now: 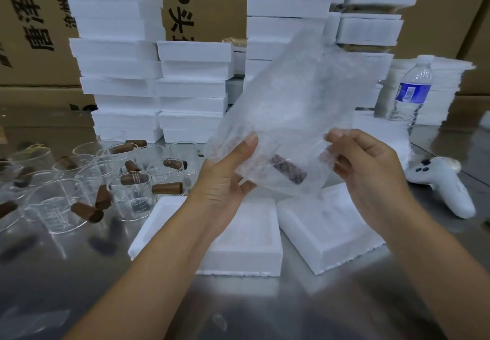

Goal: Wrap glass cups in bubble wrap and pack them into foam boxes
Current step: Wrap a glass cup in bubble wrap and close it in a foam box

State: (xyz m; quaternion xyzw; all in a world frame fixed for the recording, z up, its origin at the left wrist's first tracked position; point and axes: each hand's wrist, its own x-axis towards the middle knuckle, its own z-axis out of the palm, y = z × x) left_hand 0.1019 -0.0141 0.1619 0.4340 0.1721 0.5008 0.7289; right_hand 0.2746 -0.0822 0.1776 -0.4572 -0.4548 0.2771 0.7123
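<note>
Holding clear, cloudy bubble wrap up over an open foam box on the steel table. Left hand pinches its lower-left edge, right hand grips the lower-right. A brown handle shows thru the wrap near the bottom. Glass cups stand at left and foam box stacks behind, w/ a water bottle and a white controller at right. Cartons carry Chinese print and a "P", partly blocked by the stacks. The bottle's blue label is unreadable.

Your bubble wrap tilts upright above two open foam box halves, a brown-handled glass cup inside its lower end; bare cups cluster left.
</note>
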